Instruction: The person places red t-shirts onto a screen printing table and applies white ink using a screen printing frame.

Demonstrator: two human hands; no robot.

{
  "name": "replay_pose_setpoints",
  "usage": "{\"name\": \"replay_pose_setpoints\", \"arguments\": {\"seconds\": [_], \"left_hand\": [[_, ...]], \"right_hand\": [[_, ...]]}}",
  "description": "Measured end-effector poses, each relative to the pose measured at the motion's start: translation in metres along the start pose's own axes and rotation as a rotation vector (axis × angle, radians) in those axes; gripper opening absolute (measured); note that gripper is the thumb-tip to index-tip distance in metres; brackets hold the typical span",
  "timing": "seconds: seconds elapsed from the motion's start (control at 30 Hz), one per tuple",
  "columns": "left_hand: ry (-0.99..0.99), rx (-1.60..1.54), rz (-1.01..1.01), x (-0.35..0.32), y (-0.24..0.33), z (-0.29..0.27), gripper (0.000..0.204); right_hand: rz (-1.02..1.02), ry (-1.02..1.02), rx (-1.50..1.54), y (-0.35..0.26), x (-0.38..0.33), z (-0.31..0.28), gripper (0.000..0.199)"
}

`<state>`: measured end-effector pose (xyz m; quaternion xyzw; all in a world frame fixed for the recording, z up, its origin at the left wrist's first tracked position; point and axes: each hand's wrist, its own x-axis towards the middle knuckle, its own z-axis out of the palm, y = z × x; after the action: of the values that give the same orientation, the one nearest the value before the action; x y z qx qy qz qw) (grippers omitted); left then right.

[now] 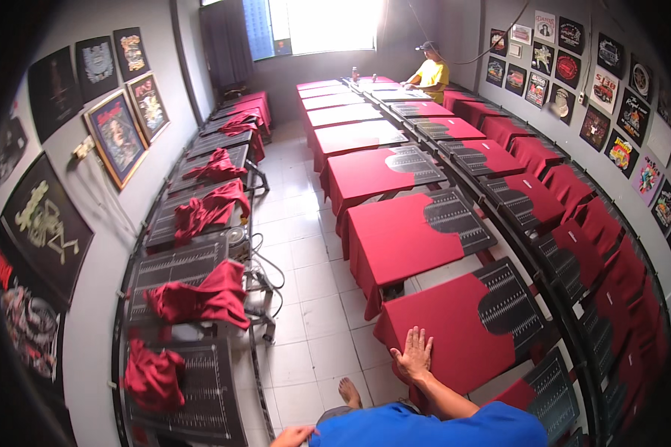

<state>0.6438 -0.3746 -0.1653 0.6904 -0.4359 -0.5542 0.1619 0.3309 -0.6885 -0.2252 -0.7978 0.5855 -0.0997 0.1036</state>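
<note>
My right hand [415, 354] lies flat with its fingers spread on the left part of a red T-shirt [447, 328]. The shirt is stretched over a black printing board [511, 305] with white ruled markings, and its curved neckline leaves the board's right part bare. At the lower edge, beside my blue shirt, my left hand [294, 437] shows only in part. It is apart from the boards, and its fingers are too cut off to read. Farther along the same row, another red T-shirt [402, 231] covers the neighbouring board.
Bunched red shirts [197, 294] lie on boards along the left wall. A tiled aisle [306, 283] runs between the rows, with a cable [276, 268] at its left side. More shirt-covered boards [529, 197] stand right of a dark rail. A person in yellow [431, 74] stands at the far end.
</note>
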Motion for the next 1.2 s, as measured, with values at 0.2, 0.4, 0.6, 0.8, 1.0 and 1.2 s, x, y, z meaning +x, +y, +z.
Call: {"name": "replay_pose_setpoints", "arguments": {"seconds": [0.2,0.4,0.6,0.8,1.0,1.2], "left_hand": [[0.214,0.176,0.499,0.232,0.276,-0.186,0.040],[-0.121,0.116,0.677,0.441,0.332,-0.306,0.038],[0.741,-0.028,-0.398,0.580,0.035,-0.422,0.046],[0.141,-0.224,-0.987,0.631,0.033,-0.526,0.047],[0.062,-0.357,-0.853,0.789,0.064,-0.635,0.046],[0.256,-0.289,-0.308,1.066,0.166,-0.860,0.048]], "right_hand": [[0.039,-0.008,0.036,-0.023,0.179,0.003,0.094],[0.200,0.013,0.011,-0.068,0.347,0.032,0.094],[0.095,0.082,0.156,-0.149,0.570,0.047,0.089],[-0.085,0.153,0.481,-0.204,0.841,0.042,0.046],[-0.025,-0.245,0.686,-0.263,1.075,0.087,0.025],[0.006,-0.488,0.612,-0.302,1.235,0.127,0.031]]}}
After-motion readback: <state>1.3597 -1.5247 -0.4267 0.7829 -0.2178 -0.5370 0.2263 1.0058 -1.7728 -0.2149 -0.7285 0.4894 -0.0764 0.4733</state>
